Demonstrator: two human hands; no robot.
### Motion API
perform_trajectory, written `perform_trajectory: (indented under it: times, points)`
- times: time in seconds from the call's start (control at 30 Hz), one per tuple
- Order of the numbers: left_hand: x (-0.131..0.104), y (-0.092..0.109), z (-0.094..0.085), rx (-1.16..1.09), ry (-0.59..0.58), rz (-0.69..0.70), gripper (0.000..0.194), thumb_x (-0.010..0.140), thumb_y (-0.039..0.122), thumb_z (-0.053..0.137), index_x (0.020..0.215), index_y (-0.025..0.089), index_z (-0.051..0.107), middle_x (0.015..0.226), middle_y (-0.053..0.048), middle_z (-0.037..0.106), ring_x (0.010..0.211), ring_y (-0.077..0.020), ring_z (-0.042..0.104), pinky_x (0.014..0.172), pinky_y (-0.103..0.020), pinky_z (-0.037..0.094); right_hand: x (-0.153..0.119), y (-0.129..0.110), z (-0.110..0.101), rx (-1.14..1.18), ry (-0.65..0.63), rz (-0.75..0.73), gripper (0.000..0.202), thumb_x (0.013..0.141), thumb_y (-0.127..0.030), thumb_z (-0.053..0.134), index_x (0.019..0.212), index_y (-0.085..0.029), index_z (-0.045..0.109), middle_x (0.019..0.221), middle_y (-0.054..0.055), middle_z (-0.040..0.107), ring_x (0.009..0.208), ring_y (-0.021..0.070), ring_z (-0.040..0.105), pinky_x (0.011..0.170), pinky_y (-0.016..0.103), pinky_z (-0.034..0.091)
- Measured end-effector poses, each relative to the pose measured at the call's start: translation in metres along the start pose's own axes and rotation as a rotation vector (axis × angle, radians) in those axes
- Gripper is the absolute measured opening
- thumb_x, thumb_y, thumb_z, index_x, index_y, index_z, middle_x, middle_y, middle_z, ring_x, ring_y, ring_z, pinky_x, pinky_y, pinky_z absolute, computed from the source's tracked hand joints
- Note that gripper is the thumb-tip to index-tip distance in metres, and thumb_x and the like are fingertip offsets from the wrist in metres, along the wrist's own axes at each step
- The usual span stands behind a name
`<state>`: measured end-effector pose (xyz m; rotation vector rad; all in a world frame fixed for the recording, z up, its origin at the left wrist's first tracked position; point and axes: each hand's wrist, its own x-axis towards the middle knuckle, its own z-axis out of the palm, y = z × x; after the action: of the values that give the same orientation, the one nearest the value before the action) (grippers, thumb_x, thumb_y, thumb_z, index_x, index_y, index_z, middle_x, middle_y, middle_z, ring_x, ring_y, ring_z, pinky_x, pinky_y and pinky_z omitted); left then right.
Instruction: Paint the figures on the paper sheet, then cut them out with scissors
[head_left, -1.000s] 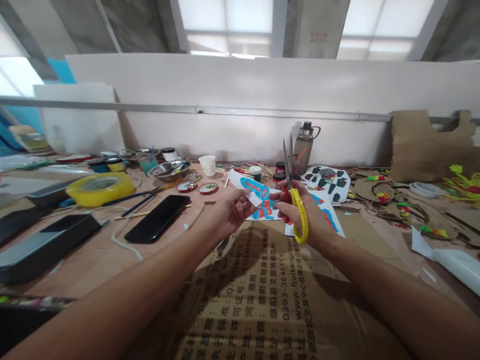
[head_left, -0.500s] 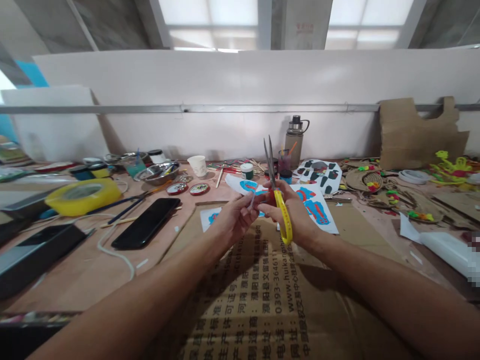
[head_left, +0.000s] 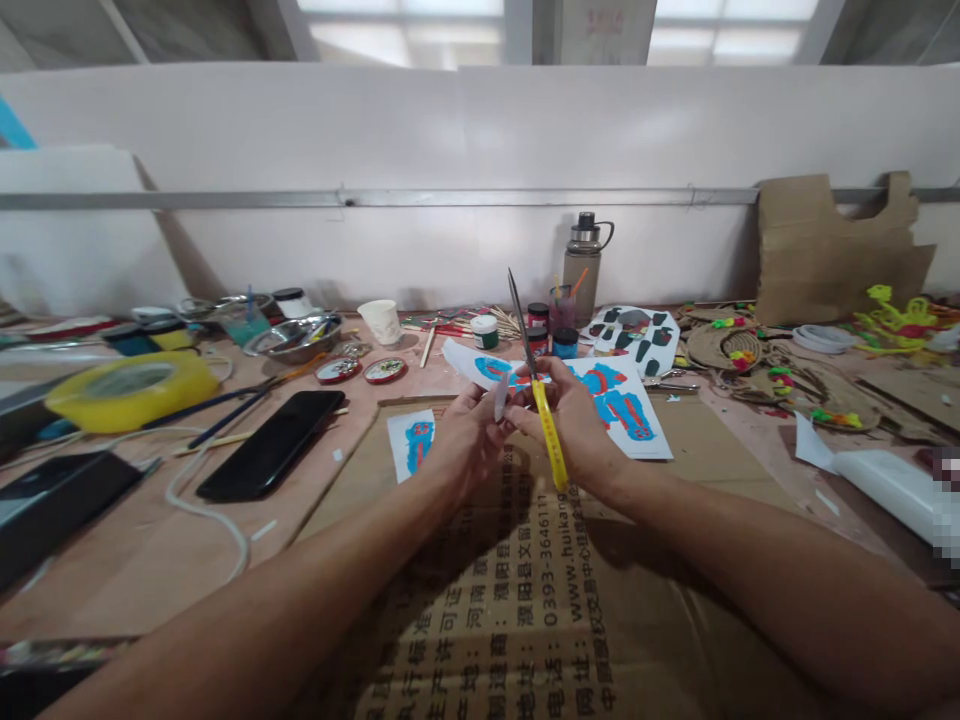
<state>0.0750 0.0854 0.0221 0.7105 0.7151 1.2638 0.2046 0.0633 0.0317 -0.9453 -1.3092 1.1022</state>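
My right hand (head_left: 574, 425) is closed on the yellow-handled scissors (head_left: 551, 430), whose blades point up and look nearly together. My left hand (head_left: 469, 435) pinches a small white paper piece (head_left: 501, 396), and the fingertips of both hands meet around it. Behind the hands lie white sheets painted in blue and red; one painted sheet (head_left: 628, 415) shows to the right. A smaller painted piece (head_left: 412, 440) rests on the cardboard (head_left: 352, 470) left of my left hand.
A black phone (head_left: 271, 445), yellow tape roll (head_left: 135, 390) and cable are at left. Behind stand a paper cup (head_left: 382, 322), paint jars (head_left: 484, 332) and a bottle (head_left: 582, 270). Rope pieces (head_left: 727, 347) and a white roll (head_left: 892, 490) are at right.
The view has shifted, so most things sit slightly further left and higher. The scissors have turned more edge-on, with their blades closer together. More of the small painted piece now shows at left.
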Motion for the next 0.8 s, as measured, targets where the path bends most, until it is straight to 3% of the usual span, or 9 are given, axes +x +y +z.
perform_trajectory:
  times: [0.17, 0.37, 0.43, 0.53, 0.6, 0.63, 0.7, 0.8]
  points:
    - [0.007, 0.005, -0.007, -0.009, 0.078, 0.059, 0.025, 0.089, 0.014, 0.087, 0.081, 0.019, 0.064, 0.075, 0.001, 0.069, 0.064, -0.0102, 0.068, 0.061, -0.017, 0.060, -0.001, -0.001, 0.003, 0.018, 0.021, -0.012, 0.054, 0.065, -0.038, 0.090, 0.104, -0.027, 0.053, 0.073, -0.009, 0.057, 0.068, 0.0145, 0.059, 0.067, 0.028, 0.052]
    - [0.020, 0.025, -0.015, -0.051, 0.242, 0.117, 0.029, 0.095, 0.008, 0.079, 0.079, 0.021, 0.059, 0.070, 0.005, 0.062, 0.058, -0.0073, 0.060, 0.057, -0.014, 0.055, -0.008, -0.007, 0.002, 0.038, -0.044, 0.020, 0.049, 0.068, -0.036, 0.088, 0.104, -0.026, 0.057, 0.073, -0.010, 0.054, 0.057, 0.0094, 0.047, 0.052, 0.022, 0.038]
    - [0.026, 0.039, -0.021, -0.061, 0.284, 0.131, 0.031, 0.102, 0.006, 0.068, 0.077, 0.021, 0.057, 0.070, 0.004, 0.062, 0.057, -0.0066, 0.059, 0.056, -0.013, 0.053, -0.014, -0.017, 0.002, 0.030, -0.191, 0.056, 0.042, 0.072, -0.033, 0.084, 0.105, -0.025, 0.060, 0.072, -0.010, 0.056, 0.055, 0.0086, 0.046, 0.051, 0.022, 0.038]
    - [0.032, 0.058, -0.030, -0.066, 0.316, 0.185, 0.036, 0.109, 0.008, 0.058, 0.075, 0.020, 0.054, 0.063, 0.005, 0.056, 0.050, -0.0053, 0.052, 0.049, -0.010, 0.046, -0.024, -0.032, 0.003, -0.010, -0.612, 0.220, 0.033, 0.078, -0.035, 0.080, 0.104, -0.022, 0.063, 0.075, -0.004, 0.067, 0.053, 0.0082, 0.046, 0.049, 0.022, 0.038]
    - [0.034, 0.065, -0.033, -0.068, 0.316, 0.197, 0.038, 0.108, 0.006, 0.059, 0.072, 0.019, 0.053, 0.061, 0.006, 0.054, 0.049, -0.0043, 0.052, 0.048, -0.009, 0.045, -0.027, -0.037, 0.004, -0.022, -0.834, 0.323, 0.036, 0.080, -0.036, 0.081, 0.109, -0.021, 0.065, 0.083, 0.001, 0.074, 0.060, 0.0111, 0.056, 0.052, 0.022, 0.042]
    - [0.035, 0.067, -0.034, -0.069, 0.315, 0.195, 0.039, 0.107, 0.005, 0.061, 0.071, 0.019, 0.052, 0.061, 0.006, 0.054, 0.049, -0.0041, 0.052, 0.049, -0.009, 0.046, -0.028, -0.038, 0.004, -0.017, -0.869, 0.330, 0.036, 0.080, -0.034, 0.082, 0.110, -0.021, 0.065, 0.085, 0.002, 0.075, 0.065, 0.0124, 0.061, 0.055, 0.023, 0.045]
    - [0.036, 0.066, -0.034, -0.071, 0.314, 0.182, 0.039, 0.103, 0.002, 0.066, 0.070, 0.019, 0.052, 0.061, 0.006, 0.054, 0.049, -0.0042, 0.051, 0.050, -0.010, 0.047, -0.026, -0.037, 0.002, -0.007, -0.798, 0.266, 0.033, 0.078, -0.027, 0.085, 0.106, -0.021, 0.066, 0.083, -0.001, 0.070, 0.070, 0.0127, 0.064, 0.059, 0.022, 0.047]
    - [0.039, 0.061, -0.035, -0.109, 0.291, 0.141, 0.037, 0.099, 0.000, 0.070, 0.071, 0.020, 0.054, 0.058, 0.009, 0.050, 0.049, -0.0046, 0.050, 0.055, -0.011, 0.052, -0.020, -0.034, -0.009, -0.015, -0.672, 0.160, 0.029, 0.081, -0.022, 0.085, 0.103, -0.021, 0.066, 0.077, -0.006, 0.063, 0.060, 0.0094, 0.055, 0.053, 0.021, 0.043]
